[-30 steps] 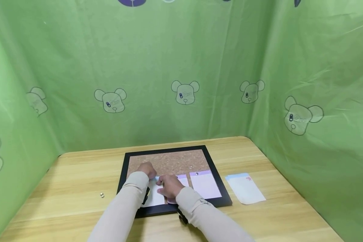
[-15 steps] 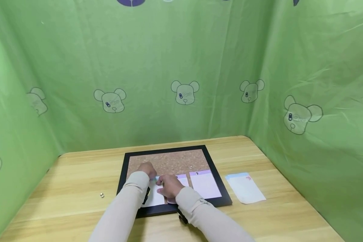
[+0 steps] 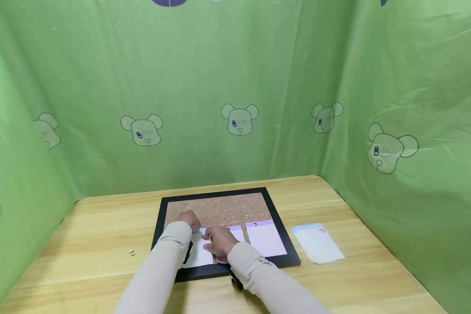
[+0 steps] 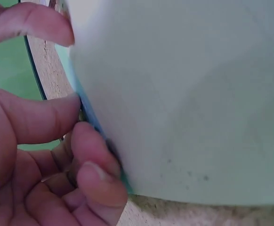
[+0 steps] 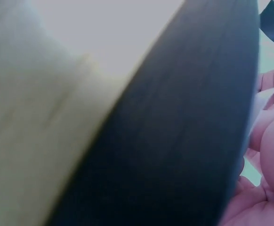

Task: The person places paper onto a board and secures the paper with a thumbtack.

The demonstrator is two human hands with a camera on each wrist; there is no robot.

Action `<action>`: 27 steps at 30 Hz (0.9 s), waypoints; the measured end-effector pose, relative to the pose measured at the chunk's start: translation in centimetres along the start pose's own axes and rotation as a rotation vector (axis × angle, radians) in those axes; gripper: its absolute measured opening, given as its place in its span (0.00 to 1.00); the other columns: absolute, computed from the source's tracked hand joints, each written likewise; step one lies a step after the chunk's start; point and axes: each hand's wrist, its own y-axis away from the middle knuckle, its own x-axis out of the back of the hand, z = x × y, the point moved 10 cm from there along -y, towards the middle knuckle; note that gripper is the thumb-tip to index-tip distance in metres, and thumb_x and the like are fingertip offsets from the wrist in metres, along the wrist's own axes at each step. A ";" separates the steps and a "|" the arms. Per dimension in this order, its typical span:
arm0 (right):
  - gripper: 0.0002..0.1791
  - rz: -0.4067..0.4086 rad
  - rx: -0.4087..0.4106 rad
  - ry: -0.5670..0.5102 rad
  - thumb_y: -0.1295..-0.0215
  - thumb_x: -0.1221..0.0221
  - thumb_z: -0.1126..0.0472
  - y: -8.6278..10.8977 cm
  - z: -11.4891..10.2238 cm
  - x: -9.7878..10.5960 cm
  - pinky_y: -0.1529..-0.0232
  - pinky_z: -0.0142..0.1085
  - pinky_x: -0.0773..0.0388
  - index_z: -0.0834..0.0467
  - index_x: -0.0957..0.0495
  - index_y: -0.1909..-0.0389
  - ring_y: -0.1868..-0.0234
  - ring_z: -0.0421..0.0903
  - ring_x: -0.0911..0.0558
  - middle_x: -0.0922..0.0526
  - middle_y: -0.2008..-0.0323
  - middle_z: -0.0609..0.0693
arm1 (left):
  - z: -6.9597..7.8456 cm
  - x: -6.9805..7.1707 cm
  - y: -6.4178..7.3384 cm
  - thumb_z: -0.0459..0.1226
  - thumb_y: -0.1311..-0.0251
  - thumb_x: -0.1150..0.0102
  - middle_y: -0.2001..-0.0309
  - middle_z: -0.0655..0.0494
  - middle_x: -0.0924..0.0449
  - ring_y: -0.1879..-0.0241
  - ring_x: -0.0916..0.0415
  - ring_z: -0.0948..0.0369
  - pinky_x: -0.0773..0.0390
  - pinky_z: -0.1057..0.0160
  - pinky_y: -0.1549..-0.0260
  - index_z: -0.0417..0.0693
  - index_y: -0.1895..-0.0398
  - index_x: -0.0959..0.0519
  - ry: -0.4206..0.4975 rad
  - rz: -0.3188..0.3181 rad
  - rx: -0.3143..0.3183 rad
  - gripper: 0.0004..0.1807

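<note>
In the head view, three notepaper sheets lie in a row on a black-framed cork board (image 3: pixel 216 209). My left hand (image 3: pixel 188 219) is at the top edge of the left, blue-headed sheet (image 3: pixel 199 255). The left wrist view shows its thumb and index fingertip pinching at the blue strip (image 4: pixel 92 117); the small thing between them, apparently a pushpin, is mostly hidden. My right hand (image 3: pixel 221 241) rests over the gap beside that sheet, covering part of the middle sheet (image 3: pixel 237 234), with fingers pressing the paper. A pushpin (image 3: pixel 255 224) stands in the purple-headed right sheet (image 3: pixel 267 240).
Two small silver pins (image 3: pixel 131 252) lie on the wooden table (image 3: pixel 82 253) left of the board. A loose blue-topped sheet (image 3: pixel 318 244) lies to its right. Green curtains (image 3: pixel 204 152) printed with bear heads hang behind and at both sides.
My left hand has shifted very slightly at the top of the left sheet. My right hand stays in place, and the papers and loose pins have not visibly moved.
</note>
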 end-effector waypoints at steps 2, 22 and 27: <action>0.11 -0.004 -0.007 -0.005 0.46 0.30 0.63 0.0 0.0 0.0 0.59 0.35 0.23 0.58 0.17 0.61 0.65 0.45 0.21 0.16 0.67 0.51 | 0.0 0.1 0.2 0.29 0.44 0.42 0.66 0.44 0.22 0.67 0.26 0.53 0.21 0.61 0.66 0.36 0.71 0.19 -0.006 -0.004 -0.006 0.04; 0.12 -0.048 -0.015 -0.050 0.43 0.32 0.62 0.1 0.2 0.1 0.62 0.37 0.26 0.59 0.21 0.59 0.66 0.44 0.25 0.22 0.71 0.50 | -0.3 1.2 4.6 0.39 0.40 0.36 0.69 0.48 0.23 0.70 0.26 0.55 0.24 0.60 0.70 0.37 0.63 0.22 -0.060 -0.030 -0.126 0.13; 0.12 -0.065 -0.044 -0.148 0.43 0.33 0.61 0.3 0.8 0.2 0.69 0.35 0.30 0.58 0.23 0.61 0.72 0.42 0.29 0.27 0.76 0.47 | 0.5 0.8 6.0 0.46 0.40 0.36 0.57 0.44 0.20 0.58 0.23 0.49 0.22 0.49 0.56 0.38 0.55 0.20 -0.096 -0.074 -0.214 0.20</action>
